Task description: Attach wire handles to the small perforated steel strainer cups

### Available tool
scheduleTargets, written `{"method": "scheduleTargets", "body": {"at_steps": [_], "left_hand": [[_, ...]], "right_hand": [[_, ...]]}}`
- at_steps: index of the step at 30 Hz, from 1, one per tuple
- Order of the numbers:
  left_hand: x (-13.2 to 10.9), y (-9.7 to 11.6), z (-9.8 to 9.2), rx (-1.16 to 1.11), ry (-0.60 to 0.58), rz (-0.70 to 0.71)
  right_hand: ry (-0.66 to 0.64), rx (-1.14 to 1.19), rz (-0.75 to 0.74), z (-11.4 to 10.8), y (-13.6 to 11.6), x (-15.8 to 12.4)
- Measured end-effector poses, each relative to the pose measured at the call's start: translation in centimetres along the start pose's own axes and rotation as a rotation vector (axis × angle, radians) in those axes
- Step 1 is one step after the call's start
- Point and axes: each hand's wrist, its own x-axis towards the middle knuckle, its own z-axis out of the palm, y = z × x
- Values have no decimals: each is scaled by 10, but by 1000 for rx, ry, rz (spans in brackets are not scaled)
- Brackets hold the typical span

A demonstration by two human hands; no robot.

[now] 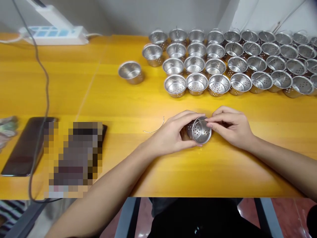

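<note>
My left hand [177, 132] is wrapped round a small perforated metal cup [201, 131], which lies tilted with its mouth toward me and to the right. At the cup's rim, my right hand [230, 125] pinches a thin wire handle [203, 119] between thumb and forefinger. Part of that wire crosses the cup's mouth; its end is hidden by the fingers. Another curved wire handle [158, 128] lies loose on the table just left of my left hand.
Several rows of similar perforated cups [196, 82] fill the back right of the yellow table [119, 105]. One cup [131, 72] stands apart to their left. A power strip [59, 35], a dark phone [24, 145], a pixelated device [74, 158] and a cable [47, 82] are at left.
</note>
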Motion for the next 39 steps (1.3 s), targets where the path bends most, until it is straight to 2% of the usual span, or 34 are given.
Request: {"method": "scheduleTargets", "body": {"at_steps": [3,5,9,12,18,20,23,26,28,30,33,35,39], "left_hand": [[1,1,0,-2,4,-7],[1,2,1,7,21,-20],[2,3,0,2,23,-43],[3,2,-1,-14,9,-36],[2,-1,-2,-33,3,-35],[3,1,0,-35,-11,-43],[3,4,2,-25,-4,-78],[3,7,1,-18,5,-112],[3,7,0,-28,0,-97],[3,7,-1,-24,-13,-79],[2,5,0,-8,-28,-79],[2,4,2,-11,-31,-85],[3,7,5,-19,-34,-78]], "right_hand": [[-3,7,-67,-1,1,0],[-30,8,-162,-2,0,-1],[-191,-1,-370,-2,-4,-5],[-232,-10,-354,0,-6,-8],[-39,-35,-157,1,0,-3],[-16,-43,-133,1,1,-1],[-40,-75,-221,0,-4,-3],[-159,-163,-410,-1,-9,-8],[-213,-182,-451,-1,-10,-11],[-173,-138,-353,-1,-9,-10],[-36,-94,-159,-1,-6,-6],[-3,-94,-124,0,-6,-4],[-34,-72,-116,1,-8,-4]]}}
